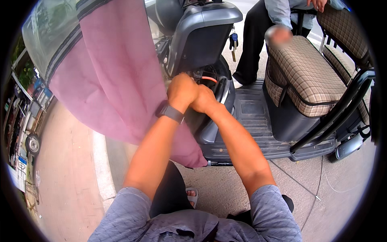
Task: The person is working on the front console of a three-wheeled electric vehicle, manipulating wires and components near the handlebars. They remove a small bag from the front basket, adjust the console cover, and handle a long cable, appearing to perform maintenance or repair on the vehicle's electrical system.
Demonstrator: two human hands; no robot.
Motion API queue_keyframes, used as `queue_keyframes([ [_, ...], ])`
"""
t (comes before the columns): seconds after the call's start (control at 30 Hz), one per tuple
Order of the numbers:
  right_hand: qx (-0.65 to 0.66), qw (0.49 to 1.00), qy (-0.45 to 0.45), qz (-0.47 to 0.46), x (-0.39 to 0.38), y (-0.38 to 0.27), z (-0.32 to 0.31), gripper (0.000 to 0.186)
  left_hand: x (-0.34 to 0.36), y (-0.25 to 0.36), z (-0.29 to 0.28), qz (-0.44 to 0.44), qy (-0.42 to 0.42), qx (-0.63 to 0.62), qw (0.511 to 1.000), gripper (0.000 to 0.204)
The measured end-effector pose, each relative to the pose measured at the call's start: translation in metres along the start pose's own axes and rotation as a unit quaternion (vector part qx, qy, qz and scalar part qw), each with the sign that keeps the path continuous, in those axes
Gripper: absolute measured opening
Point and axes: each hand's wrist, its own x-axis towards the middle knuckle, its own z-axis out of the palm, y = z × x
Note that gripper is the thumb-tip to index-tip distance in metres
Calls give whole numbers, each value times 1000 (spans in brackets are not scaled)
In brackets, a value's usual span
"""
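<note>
My left hand [180, 87], with a dark watch on the wrist, is closed at the opening low in the front body of a grey electric tricycle [201, 45]. My right hand [203, 99] is closed too and presses against the left one. Both sets of fingertips point into the opening, and whatever they grip is hidden behind the knuckles. Just beyond the hands, an orange-red cable [209, 78] and dark wiring show inside the cavity. A pink rain cover [115, 68] with a clear upper part hangs close by my left wrist.
Keys [234, 42] dangle from the front body. A ribbed footboard [248, 107] leads to a plaid seat [308, 76] on the right. Another person [278, 12] stands beyond the seat. A pale kerb [102, 165] runs at the left, and thin cords [318, 197] lie on the ground.
</note>
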Motion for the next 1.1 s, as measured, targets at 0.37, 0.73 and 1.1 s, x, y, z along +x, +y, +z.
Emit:
queue_keyframes([
  [0.37, 32, 992, -83, -93, -26, 6, -53, 26, 32, -33, 64, -34, 205, -298, 931, 32],
  [0.73, 95, 993, 19, -59, -32, 7, -137, 21, 8, -14, 70, 41, 156, -98, 982, 30],
  [1.1, 136, 991, 6, -13, -82, 44, -107, 20, -31, -46, 84, 59, -97, -22, 993, 25],
])
